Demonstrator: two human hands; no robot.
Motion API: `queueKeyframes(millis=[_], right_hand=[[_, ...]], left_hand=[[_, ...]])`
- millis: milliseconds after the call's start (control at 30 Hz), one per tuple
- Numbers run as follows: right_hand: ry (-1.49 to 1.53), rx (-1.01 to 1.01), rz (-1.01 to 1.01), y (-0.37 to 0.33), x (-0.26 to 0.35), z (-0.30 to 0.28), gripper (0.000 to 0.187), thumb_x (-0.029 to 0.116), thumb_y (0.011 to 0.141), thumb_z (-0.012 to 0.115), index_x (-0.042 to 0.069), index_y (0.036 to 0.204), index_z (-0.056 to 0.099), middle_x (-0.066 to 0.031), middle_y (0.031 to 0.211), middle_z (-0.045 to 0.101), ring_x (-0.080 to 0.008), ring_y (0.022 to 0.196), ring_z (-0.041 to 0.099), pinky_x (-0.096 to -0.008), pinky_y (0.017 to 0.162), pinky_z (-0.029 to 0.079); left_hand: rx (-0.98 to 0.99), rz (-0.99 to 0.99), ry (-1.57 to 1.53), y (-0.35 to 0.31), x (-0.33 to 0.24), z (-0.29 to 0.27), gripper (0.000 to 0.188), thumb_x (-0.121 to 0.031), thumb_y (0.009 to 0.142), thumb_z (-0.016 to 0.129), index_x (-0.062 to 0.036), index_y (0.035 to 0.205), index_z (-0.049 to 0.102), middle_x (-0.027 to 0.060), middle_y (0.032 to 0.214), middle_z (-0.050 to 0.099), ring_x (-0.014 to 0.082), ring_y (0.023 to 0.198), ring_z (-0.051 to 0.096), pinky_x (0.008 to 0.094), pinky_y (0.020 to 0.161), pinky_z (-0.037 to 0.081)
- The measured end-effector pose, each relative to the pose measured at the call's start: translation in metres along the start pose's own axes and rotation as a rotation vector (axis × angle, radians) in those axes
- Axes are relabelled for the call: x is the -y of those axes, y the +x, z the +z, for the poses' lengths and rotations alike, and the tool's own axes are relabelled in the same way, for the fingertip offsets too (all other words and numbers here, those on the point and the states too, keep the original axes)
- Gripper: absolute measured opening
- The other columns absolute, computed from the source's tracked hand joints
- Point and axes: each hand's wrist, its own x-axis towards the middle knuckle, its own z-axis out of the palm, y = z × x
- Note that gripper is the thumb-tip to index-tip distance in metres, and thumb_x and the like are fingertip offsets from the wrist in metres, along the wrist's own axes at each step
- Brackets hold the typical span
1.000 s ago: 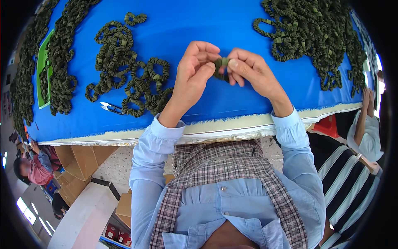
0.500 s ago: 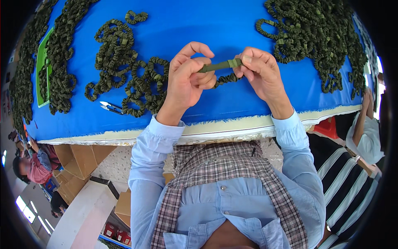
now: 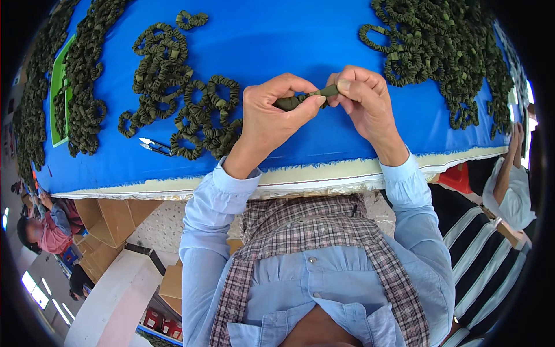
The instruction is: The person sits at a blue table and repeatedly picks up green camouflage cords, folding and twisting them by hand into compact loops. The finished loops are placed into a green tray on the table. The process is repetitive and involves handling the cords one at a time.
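An olive-green scrunchie (image 3: 329,91) is stretched between my two hands above the blue table cover. My left hand (image 3: 276,113) pinches it between thumb and forefinger, with a gathered part of it lying inside the palm. Thumb and fingers of my right hand (image 3: 365,98) grip its smooth, flat section at the other end. Left of my left hand lies a loose group of finished-looking green scrunchies (image 3: 205,118). A pair of thread snips (image 3: 155,147) rests beside them, blades pointing left.
A large heap of scrunchies (image 3: 439,52) covers the right of the blue table (image 3: 289,34). More scrunchies (image 3: 84,87) and a green tray (image 3: 58,110) are at the left. Cardboard boxes (image 3: 113,220) stand below the table edge. Other people sit at both sides.
My left hand has slid right along the scrunchie, closer to my right hand, and its fingers have turned to pinch near the flat section. My right hand stays nearly in place.
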Motion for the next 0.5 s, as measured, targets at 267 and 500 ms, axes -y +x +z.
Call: queueKeyframes(millis=[267, 500], right_hand=[[-0.274, 0.037, 0.069, 0.002, 0.009, -0.006, 0.02, 0.02, 0.089, 0.064, 0.003, 0.078, 0.064, -0.0018, 0.069, 0.061, -0.0046, 0.057, 0.048, -0.0188, 0.05, 0.035], [-0.377, 0.125, 0.055, -0.001, 0.008, -0.002, 0.024, 0.026, 0.091, 0.065, 0.004, 0.082, 0.064, 0.0013, 0.071, 0.061, -0.002, 0.058, 0.043, -0.0193, 0.05, 0.032]], left_hand=[[0.01, -0.028, -0.011, 0.001, -0.002, 0.0, 0.012, -0.002, 0.075, 0.069, -0.0036, 0.086, 0.065, -0.0056, 0.054, 0.052, -0.0015, 0.048, 0.038, 0.018, 0.044, 0.026], [0.067, 0.048, 0.057, 0.002, -0.006, 0.002, 0.021, -0.006, 0.072, 0.076, -0.0061, 0.093, 0.07, -0.0012, 0.071, 0.066, 0.0012, 0.052, 0.046, 0.0171, 0.044, 0.03]])
